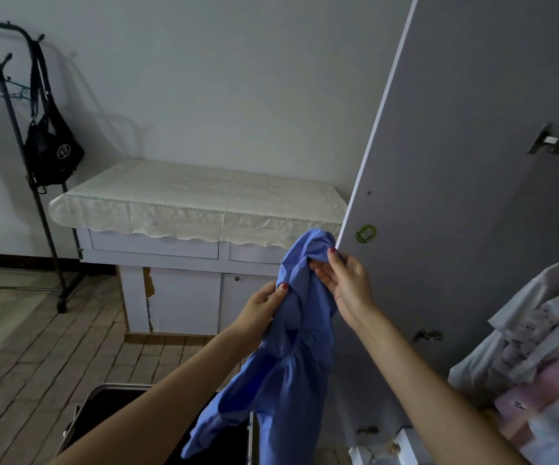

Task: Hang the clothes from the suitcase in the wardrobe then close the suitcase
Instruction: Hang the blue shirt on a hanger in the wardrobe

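The black bag point(51, 147) bears a circled "R" logo.

A low white cabinet bench point(170, 250) with a lace cloth point(197, 199) on it stands against the back wall. Left of it is a black metal garment rack point(41, 209) with a black bag point(53, 152) hanging on it. Right of the bench stands the open grey wardrobe door point(455, 196), with folded pale clothes point(539, 347) further right. A crumpled blue garment point(291, 347) hangs before the door, above the open dark suitcase point(110, 407) on the floor.

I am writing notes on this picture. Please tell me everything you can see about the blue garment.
The blue garment is plain periwinkle, of thin soft cloth, bunched and twisted, hanging down above the open suitcase. The left hand pinches its left edge; the right hand holds it near the top. No hanger shows in it.
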